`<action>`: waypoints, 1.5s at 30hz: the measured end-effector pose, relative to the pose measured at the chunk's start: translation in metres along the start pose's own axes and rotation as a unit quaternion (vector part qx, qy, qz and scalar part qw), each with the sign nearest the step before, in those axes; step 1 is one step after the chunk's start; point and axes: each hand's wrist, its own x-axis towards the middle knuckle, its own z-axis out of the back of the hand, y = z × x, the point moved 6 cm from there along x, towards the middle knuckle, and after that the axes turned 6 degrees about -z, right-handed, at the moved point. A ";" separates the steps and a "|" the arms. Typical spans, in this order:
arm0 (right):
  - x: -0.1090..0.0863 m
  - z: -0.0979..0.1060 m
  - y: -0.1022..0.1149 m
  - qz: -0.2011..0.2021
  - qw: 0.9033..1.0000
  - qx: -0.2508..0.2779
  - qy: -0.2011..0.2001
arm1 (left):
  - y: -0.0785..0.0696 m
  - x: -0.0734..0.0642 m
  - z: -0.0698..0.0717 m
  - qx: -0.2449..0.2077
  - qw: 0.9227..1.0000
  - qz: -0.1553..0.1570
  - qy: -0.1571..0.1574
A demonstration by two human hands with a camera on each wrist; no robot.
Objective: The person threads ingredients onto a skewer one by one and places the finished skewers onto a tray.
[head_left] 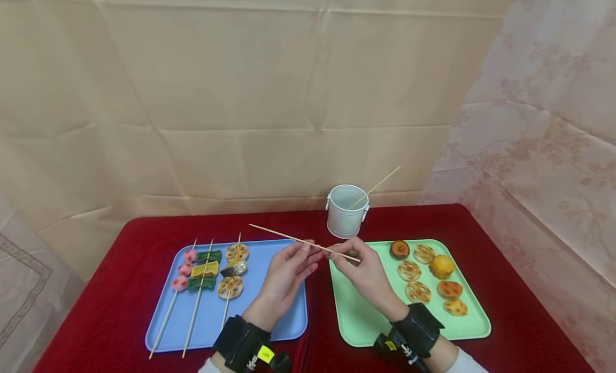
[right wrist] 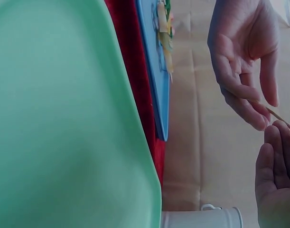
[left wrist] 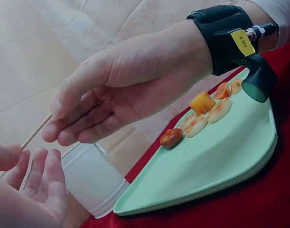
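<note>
A bare wooden skewer (head_left: 276,233) is held slantwise between both hands, above the gap between two trays. My left hand (head_left: 283,276) pinches it near its middle, between thumb and fingers. Toward the skewer's lower right end, my right hand (head_left: 364,272) pinches it as well. In the left wrist view the right hand (left wrist: 135,80) grips the skewer (left wrist: 36,130) with its thumb against the fingers. The left hand (right wrist: 244,42) shows in the right wrist view with its thumb and fingers around the stick.
On the blue tray (head_left: 269,330) lie three loaded skewers, with pink balls, green and yellow pieces, and lotus slices. The green tray (head_left: 353,322) holds several loose food pieces, including a yellow ball (head_left: 441,267). Behind stands a white bucket (head_left: 344,220) with one skewer (head_left: 385,179) inside.
</note>
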 end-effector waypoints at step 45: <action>0.027 0.094 -0.021 -0.072 0.974 -0.216 -0.004 | -0.014 -0.014 0.039 0.155 0.985 -0.014 -0.074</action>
